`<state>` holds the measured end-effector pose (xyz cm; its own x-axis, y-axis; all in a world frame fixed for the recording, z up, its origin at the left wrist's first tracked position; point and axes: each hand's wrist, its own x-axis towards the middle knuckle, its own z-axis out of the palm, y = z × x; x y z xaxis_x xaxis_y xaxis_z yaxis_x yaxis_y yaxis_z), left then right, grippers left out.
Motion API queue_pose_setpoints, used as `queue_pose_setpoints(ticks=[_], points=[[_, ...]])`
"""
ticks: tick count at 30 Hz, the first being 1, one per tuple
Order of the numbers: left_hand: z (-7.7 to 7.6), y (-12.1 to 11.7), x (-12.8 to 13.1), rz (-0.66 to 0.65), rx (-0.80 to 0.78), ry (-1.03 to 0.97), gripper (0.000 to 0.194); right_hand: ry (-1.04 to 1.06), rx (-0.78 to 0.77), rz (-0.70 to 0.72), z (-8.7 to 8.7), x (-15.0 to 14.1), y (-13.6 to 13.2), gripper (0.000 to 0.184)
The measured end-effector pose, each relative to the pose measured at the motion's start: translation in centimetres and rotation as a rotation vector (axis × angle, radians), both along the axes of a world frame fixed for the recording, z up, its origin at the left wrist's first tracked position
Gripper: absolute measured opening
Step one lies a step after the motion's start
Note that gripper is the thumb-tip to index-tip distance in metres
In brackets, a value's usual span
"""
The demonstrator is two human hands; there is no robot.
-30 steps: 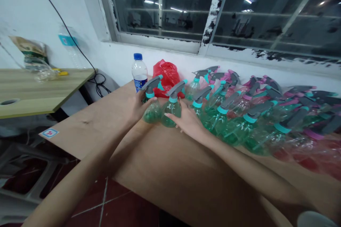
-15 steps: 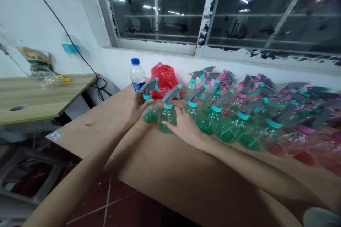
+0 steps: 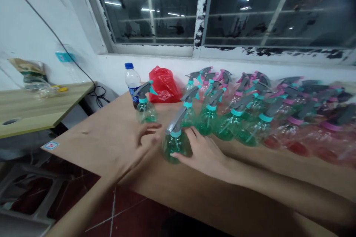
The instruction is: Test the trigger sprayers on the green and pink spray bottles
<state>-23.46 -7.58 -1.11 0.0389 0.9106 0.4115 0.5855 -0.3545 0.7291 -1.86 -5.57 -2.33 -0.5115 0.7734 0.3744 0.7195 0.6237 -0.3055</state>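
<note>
A clear green spray bottle [image 3: 175, 150] with a grey trigger head and turquoise collar stands near the front of the brown table [image 3: 108, 118]. My right hand [image 3: 207, 152] is closed around its right side, thumb in front. To its left, my left hand [image 3: 141, 148] is open, fingers curved and somewhat blurred, holding nothing. Just behind that hand stands another green spray bottle [image 3: 146, 113], apart from the row.
Several green and pink spray bottles [image 3: 232, 124] crowd the right side along the wall. A red plastic bag [image 3: 165, 85] and a blue-capped drink bottle [image 3: 132, 81] stand at the back. A second table [image 3: 36, 111] is on the left, a grey stool [image 3: 47, 200] below.
My right hand has brought its spray bottle nearer to me, and the bottle's head has turned. My left hand has let go of the other spray bottle and come down towards me.
</note>
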Motion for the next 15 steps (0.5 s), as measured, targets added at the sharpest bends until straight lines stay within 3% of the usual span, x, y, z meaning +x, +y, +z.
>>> queue_pose_setpoints(ticks=[4,9,15], points=[[1.1,0.6,5.7,-0.286,-0.029,0.049,0.055,0.036,-0.052,0.006,0.4,3.0,-1.6,0.048],[1.6,1.9,12.0,-0.423,-0.055,-0.023,0.049,0.037,-0.098,-0.018,0.7,7.1,-2.9,0.050],[1.0,3.9,18.5,-0.560,-0.099,-0.191,0.036,0.027,-0.030,-0.147,-0.7,12.0,-2.6,0.061]])
